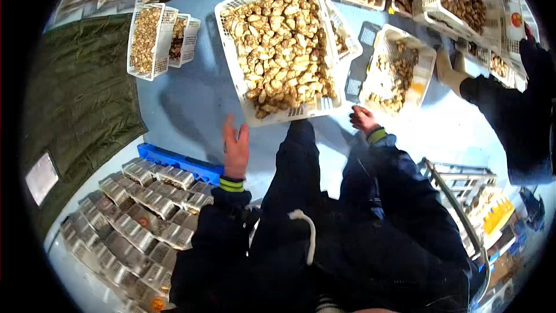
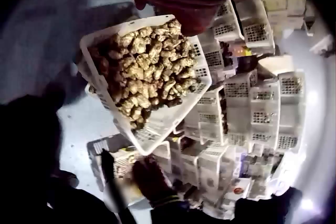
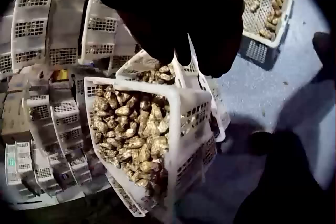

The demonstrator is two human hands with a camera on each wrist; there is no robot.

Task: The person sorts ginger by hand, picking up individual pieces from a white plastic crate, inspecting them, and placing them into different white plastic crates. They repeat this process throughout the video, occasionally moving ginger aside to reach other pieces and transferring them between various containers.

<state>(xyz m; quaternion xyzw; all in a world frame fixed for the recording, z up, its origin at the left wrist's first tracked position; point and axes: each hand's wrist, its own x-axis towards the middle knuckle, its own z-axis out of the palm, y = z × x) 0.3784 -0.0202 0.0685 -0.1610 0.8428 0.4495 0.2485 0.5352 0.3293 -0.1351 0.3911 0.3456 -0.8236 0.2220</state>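
Note:
A large white perforated crate [image 1: 341, 90] full of brown and cream knobbly lumps [image 1: 284, 46] stands before my legs, overlapping another white crate [image 1: 347, 52] behind it. My left hand [image 1: 234, 148] is just off its near left corner, fingers straight and spread. In the left wrist view, the left hand [image 2: 184, 16] shows dark red over the crate's rim. Near the opposite near corner is my right hand [image 1: 364, 119], its fingers loosely curled with nothing visible in them. The right wrist view shows that hand [image 3: 184, 29] as a dark shape above the crate.
A partly filled white crate [image 1: 425, 75] sits on the blue floor to the right. Another person's dark-clothed leg [image 1: 498, 104] is beside it. Crates of similar lumps [image 1: 145, 40] line the far side and left. Stacked crates [image 1: 139, 220] and a metal cart [image 1: 457, 197] flank me.

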